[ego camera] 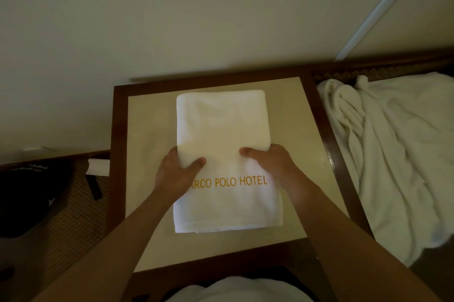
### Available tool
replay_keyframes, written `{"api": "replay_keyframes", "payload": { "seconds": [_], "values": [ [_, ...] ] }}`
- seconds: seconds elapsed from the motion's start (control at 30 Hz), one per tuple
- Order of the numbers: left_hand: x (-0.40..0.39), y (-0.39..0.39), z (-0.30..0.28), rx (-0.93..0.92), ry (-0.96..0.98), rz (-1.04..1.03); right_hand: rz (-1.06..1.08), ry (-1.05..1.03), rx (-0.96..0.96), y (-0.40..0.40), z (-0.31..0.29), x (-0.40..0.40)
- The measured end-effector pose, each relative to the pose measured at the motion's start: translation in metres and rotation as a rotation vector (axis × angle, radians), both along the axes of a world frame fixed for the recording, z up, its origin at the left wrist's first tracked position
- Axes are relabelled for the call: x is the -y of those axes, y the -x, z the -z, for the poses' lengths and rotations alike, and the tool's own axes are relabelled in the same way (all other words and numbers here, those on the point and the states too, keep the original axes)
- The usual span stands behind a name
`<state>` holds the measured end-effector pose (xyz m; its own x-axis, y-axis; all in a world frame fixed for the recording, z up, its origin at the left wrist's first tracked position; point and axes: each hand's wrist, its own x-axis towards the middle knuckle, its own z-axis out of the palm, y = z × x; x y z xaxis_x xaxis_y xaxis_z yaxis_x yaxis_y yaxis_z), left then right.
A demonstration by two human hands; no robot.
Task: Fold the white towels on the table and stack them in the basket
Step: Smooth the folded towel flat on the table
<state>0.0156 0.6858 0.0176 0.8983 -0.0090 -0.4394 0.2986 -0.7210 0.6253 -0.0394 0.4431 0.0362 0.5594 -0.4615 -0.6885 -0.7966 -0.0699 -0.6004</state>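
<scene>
- Two hands are gripping one folded white towel, which is lying flat in the middle of the tabletop.
- The left hand is holding the towel's left edge about halfway along, its thumb lying on top of the cloth and its fingers going out of sight at the edge.
- The right hand is holding the right edge at the same level, its thumb pointing left across the top surface and its fingers hidden beyond the edge.
- The towel is forming a tall rectangle, its long sides running from near to far; the near end is showing layered edges.
- Gold lettering is running across the near half of the towel, reading "ARCO POLO HOTEL", with the start of the line lying under the left hand.
- The tabletop is showing a pale inset surface inside a dark wooden frame.
- A heap of crumpled white towels is lying to the right of the tabletop, well apart from the folded one.
- More white cloth is showing at the near edge of the view, just below the frame.
- A dark object is resting on a woven surface to the left; what it is cannot be told.
</scene>
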Motion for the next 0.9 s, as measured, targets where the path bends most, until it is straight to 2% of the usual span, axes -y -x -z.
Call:
{"api": "replay_keyframes", "payload": {
  "seconds": [0.2,0.43,0.67,0.9],
  "values": [
    [-0.002,0.005,-0.002,-0.023,0.042,-0.013,0.045,0.017,0.044,0.014,-0.005,-0.007],
    [0.0,0.01,-0.006,-0.016,0.039,-0.004,0.139,-0.115,0.015,0.03,-0.007,-0.009],
    [-0.001,0.015,-0.012,-0.028,0.076,-0.009,0.106,0.1,0.014,0.035,-0.008,-0.017],
    [-0.001,0.014,-0.012,-0.035,0.1,-0.001,0.145,-0.037,-0.002,0.029,-0.014,-0.018]
  ]
}}
